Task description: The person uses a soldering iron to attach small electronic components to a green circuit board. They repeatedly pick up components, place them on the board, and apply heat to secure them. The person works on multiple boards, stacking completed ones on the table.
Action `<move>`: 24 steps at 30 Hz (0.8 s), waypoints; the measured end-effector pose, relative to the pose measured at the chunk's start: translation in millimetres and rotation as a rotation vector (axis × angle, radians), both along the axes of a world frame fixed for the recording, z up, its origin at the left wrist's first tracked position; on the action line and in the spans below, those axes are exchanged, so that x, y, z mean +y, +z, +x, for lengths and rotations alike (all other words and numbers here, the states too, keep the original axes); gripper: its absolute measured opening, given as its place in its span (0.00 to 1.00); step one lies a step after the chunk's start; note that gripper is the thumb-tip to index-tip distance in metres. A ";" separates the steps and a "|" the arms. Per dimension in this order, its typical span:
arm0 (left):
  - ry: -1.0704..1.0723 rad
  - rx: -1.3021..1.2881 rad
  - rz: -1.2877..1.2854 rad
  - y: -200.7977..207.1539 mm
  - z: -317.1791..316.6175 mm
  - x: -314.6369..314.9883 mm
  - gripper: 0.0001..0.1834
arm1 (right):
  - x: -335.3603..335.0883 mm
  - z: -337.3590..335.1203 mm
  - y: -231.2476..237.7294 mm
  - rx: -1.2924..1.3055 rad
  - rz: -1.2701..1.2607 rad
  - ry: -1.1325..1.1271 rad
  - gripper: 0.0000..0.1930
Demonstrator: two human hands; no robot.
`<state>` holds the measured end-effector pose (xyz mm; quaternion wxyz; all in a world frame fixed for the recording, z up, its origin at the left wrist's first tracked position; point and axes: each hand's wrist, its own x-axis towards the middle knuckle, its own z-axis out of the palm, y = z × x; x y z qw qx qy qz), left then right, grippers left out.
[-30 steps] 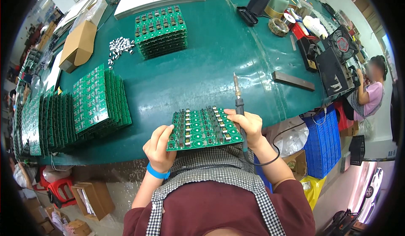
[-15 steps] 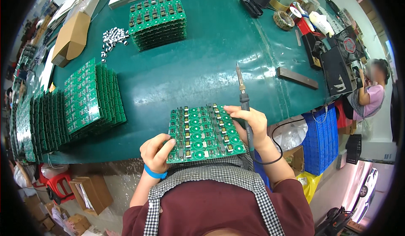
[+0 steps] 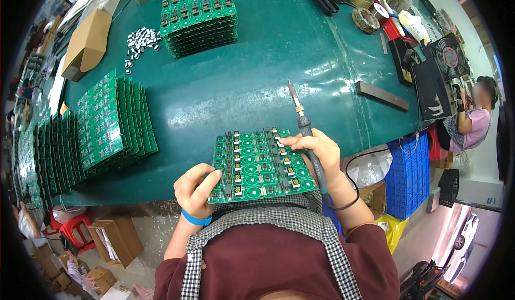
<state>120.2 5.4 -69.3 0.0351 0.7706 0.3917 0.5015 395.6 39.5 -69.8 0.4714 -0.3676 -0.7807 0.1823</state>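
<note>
A green circuit board panel [image 3: 252,166], with rows of small black and white components, is held level in front of my body at the table's near edge. My left hand [image 3: 196,190], a blue band at its wrist, pinches the panel's left edge between thumb and fingers. In my right hand [image 3: 322,152] is a soldering iron [image 3: 304,124] with a dark handle, its bare metal tip pointing away over the table. Fingertips of that same hand touch a component near the panel's far right corner. The right thumb is hidden.
Upright panels [image 3: 99,123] stand in rows at left; a flat stack [image 3: 198,31] lies farther back beside loose small components [image 3: 142,39]. A cardboard box [image 3: 88,45] sits far left. At right are a metal bar [image 3: 382,96], a fan [image 3: 448,56] and a blue crate [image 3: 406,176]. Another person sits beyond.
My right fingertips have shifted from the panel's far right edge onto a component on its top. The soldering iron's tip has swung to the left. The left hand keeps its grip.
</note>
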 end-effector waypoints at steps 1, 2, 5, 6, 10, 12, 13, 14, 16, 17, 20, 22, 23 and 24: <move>0.001 0.000 -0.016 2.9 0.3 -0.1 0.17 | 0.3 -0.8 2.3 0.001 -0.006 -0.004 0.21; 0.006 -0.015 -0.013 4.1 1.2 1.8 0.17 | 1.0 -2.3 5.1 0.002 -0.012 -0.008 0.20; 0.022 -0.053 -0.044 8.1 4.9 4.2 0.18 | -3.2 -6.5 4.3 0.083 -0.077 -0.044 0.19; 0.023 -0.051 -0.037 8.6 5.2 5.2 0.18 | -2.5 -6.8 4.4 0.123 -0.100 -0.056 0.19; 0.027 -0.045 -0.017 10.1 6.0 6.5 0.18 | -9.4 -4.0 0.6 0.171 -0.150 -0.066 0.19; 0.027 -0.039 -0.013 9.8 5.8 6.0 0.18 | -11.1 -3.4 2.7 0.160 -0.145 -0.066 0.19; 0.026 -0.035 -0.012 9.3 5.2 5.8 0.18 | -11.6 -3.2 4.2 0.155 -0.143 -0.066 0.19; 0.024 -0.031 -0.010 8.7 4.6 5.7 0.19 | -11.7 -3.0 7.8 0.138 -0.124 -0.056 0.20; 0.020 -0.027 -0.006 7.2 3.9 5.2 0.19 | -12.0 -2.8 16.0 0.105 -0.088 -0.034 0.20; 0.018 -0.025 -0.004 6.8 3.7 5.1 0.19 | -12.2 -2.9 17.0 0.105 -0.081 -0.028 0.21; 0.014 -0.024 0.014 6.4 4.3 6.2 0.20 | -13.2 -3.2 18.9 0.114 -0.069 -0.015 0.21; 0.009 -0.029 0.013 6.4 4.6 6.6 0.20 | -14.0 -2.8 19.8 0.134 -0.077 -0.011 0.21; 0.007 -0.031 0.012 6.3 4.9 6.9 0.21 | -14.7 -2.5 20.4 0.132 -0.071 -0.011 0.21; 0.009 -0.030 0.012 6.5 4.7 7.0 0.21 | -14.6 -2.5 21.6 0.130 -0.063 -0.010 0.21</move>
